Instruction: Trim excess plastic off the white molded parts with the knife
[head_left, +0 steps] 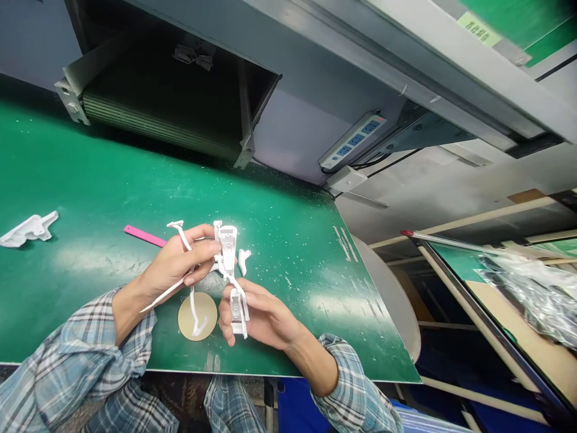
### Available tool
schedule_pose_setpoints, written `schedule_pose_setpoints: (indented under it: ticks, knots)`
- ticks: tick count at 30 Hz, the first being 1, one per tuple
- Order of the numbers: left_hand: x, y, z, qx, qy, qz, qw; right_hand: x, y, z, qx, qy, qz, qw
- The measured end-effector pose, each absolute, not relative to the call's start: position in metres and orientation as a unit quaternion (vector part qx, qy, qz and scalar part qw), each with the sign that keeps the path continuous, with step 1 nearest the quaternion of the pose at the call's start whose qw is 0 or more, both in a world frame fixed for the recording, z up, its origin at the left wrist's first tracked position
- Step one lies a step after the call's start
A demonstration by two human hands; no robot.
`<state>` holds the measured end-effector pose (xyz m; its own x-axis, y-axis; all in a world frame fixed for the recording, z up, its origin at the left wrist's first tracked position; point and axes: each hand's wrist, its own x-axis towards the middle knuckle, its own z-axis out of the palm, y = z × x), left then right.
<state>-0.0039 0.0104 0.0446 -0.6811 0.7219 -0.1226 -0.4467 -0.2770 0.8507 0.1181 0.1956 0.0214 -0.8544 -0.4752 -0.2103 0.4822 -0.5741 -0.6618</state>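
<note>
My left hand [183, 258] is closed on the upper part of a white molded plastic piece [228, 249] with thin runners. One runner [193, 304] hangs below my fingers, and a long thin white rod points back toward the wrist. My right hand [268, 313] grips the lower white section [235, 305], thumb and fingers on either side. Both sections look joined by thin runners, though my fingers hide some of it. A small white piece [244, 262] lies just beyond the hands. Beneath them is a round tan disc [205, 328] on the green table [306, 325].
A pink strip [143, 235] lies partly behind my left hand. Another white plastic part [29, 231] rests at the far left. Behind the table is a conveyor belt [157, 123] carrying wrapped parts. A power strip [353, 140] hangs on the wall; bagged items [536, 294] sit right.
</note>
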Motion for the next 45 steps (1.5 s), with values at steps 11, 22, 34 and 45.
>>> schedule_pose_setpoints:
  ticks: [11, 22, 34, 45]
  knots:
    - [-0.004, 0.01, 0.045, 0.151, 0.478, 0.78, 0.374, 0.119, 0.194, 0.024, 0.017, 0.351, -0.894, 0.278]
    - [-0.005, 0.011, 0.044, 0.164, 0.47, 0.779, 0.383, 0.12, 0.194, 0.02, -0.018, 0.32, -0.907, 0.273]
    - [-0.004, 0.011, 0.045, 0.161, 0.472, 0.781, 0.376, 0.119, 0.194, 0.021, -0.031, 0.301, -0.912, 0.277]
    - [-0.005, 0.013, 0.045, 0.184, 0.532, 0.754, 0.34, 0.12, 0.183, 0.018, 0.031, 0.476, -0.869, 0.134]
